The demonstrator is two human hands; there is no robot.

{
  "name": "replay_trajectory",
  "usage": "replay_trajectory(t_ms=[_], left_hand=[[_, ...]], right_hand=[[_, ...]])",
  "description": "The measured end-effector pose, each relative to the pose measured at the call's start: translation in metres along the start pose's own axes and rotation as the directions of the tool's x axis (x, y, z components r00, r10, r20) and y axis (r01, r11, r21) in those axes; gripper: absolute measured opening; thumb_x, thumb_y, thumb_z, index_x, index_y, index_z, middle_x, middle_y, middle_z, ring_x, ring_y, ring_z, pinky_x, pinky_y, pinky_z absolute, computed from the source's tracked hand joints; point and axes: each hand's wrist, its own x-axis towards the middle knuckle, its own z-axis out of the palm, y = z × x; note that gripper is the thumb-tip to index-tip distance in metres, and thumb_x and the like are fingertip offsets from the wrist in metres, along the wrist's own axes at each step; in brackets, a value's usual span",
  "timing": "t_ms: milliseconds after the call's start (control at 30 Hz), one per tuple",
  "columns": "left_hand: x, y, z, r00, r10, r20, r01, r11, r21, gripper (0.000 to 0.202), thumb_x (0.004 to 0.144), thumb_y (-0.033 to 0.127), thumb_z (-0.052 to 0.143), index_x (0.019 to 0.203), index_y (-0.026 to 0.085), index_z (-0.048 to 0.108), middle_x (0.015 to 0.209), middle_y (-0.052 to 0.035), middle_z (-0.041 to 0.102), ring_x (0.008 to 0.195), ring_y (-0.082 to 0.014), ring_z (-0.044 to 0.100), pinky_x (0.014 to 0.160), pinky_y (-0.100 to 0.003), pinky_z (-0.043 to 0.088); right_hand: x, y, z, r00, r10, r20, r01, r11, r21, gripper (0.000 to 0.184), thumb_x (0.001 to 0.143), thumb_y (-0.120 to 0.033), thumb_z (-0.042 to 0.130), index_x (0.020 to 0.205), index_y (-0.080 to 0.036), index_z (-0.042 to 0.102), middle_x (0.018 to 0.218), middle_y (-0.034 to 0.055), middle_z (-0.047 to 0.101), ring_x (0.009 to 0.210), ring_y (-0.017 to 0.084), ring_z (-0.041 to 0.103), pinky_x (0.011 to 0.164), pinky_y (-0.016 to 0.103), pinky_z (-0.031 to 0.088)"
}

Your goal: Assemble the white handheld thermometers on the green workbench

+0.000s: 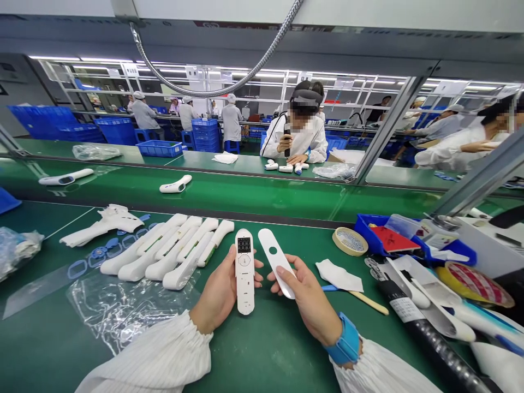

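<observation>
Table (262, 349): green, fills the lower frame.
White casings (172, 254): rowed left of centre.
Left hand (219, 295): closed around a white device (244, 270), display up, at lower centre.
Right hand (309, 297): fingers closed on a white cover (275, 259), just right of it.

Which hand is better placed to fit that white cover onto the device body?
Right, probably: the right hand already holds the white cover beside the device body, which the left hand grips upright.

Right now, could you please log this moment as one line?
left hand: holds white device body | right hand: holds white cover | shells row on green bench
</observation>
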Motion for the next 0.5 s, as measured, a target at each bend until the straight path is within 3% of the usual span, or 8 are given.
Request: replay_trajectory(t_ms=[200,367,500], left_hand=[[-0.0007,-0.0006,0.0002,1.000,-0.019,0.001,0.019,1.000,-0.018,0.047,0.086,0.049,0.038,0.101,0.011,0.060,0.083,-0.0086,0.065,0.066,-0.0175,0.060,0.067,-0.032,0.051],[-0.0006,-0.0009,0.0001,1.000,-0.013,0.005,0.013,0.999,-0.029,0.046,0.086,0.047,0.038,0.103,0.010,0.059,0.084,-0.0089,0.065,0.066,-0.0176,0.060,0.067,-0.033,0.051],[0.0001,-0.0010,0.0003,1.000,-0.012,-0.001,0.012,1.000,-0.024,0.045,0.087,0.047,0.037,0.103,0.011,0.058,0.084,-0.0091,0.065,0.065,-0.0172,0.060,0.065,-0.032,0.051]], right_hand=[[0.0022,0.0012,-0.0008,0.997,-0.012,-0.073,0.014,1.000,0.025,0.060,0.077,-0.038,0.060,0.127,-0.019,0.032,0.075,0.0002,0.065,0.059,0.011,0.054,0.058,0.025,0.041],[0.0018,0.0011,-0.0014,0.991,-0.031,-0.128,0.028,0.999,-0.022,0.053,0.076,-0.044,0.058,0.121,-0.020,0.044,0.092,0.0040,0.063,0.071,0.014,0.054,0.061,0.027,0.044],[0.0018,0.0026,-0.0031,0.975,-0.063,-0.214,0.046,0.995,-0.086,0.053,0.073,-0.047,0.059,0.118,-0.023,0.048,0.108,0.0057,0.058,0.087,0.019,0.054,0.073,0.031,0.046]])
